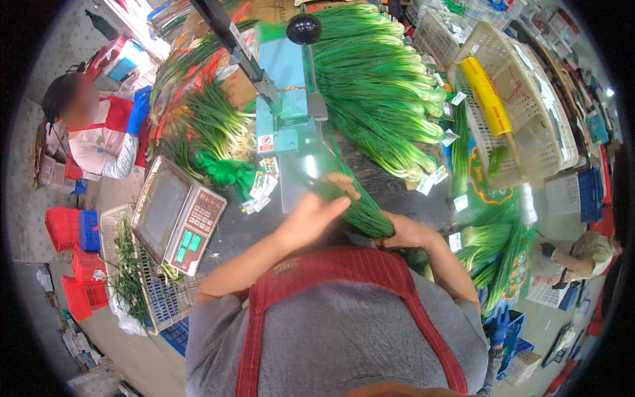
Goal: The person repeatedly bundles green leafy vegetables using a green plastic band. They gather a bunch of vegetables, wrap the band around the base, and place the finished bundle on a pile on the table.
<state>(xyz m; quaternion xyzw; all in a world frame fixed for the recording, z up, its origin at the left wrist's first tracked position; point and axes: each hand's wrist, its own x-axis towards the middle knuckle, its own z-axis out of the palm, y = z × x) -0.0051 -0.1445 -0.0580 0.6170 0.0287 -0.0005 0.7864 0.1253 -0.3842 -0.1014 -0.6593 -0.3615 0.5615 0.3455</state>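
Note:
A bundle of green onions in green mesh netting lies across both my hands, close to my red apron. My left hand curls around its left end, the fingers partly blurred. My right hand grips its right end from below. Just beyond my left hand stands a teal bench machine with a black ball-topped lever. Netted green onions with white tags are heaped behind and right of it. Loose green onions with roots lie left of the machine, beside bunched green netting.
A digital scale stands at left over a plastic crate with onion scraps. A white basket holding a yellow roll is at right. A co-worker in blue gloves stands at left; another person is far right.

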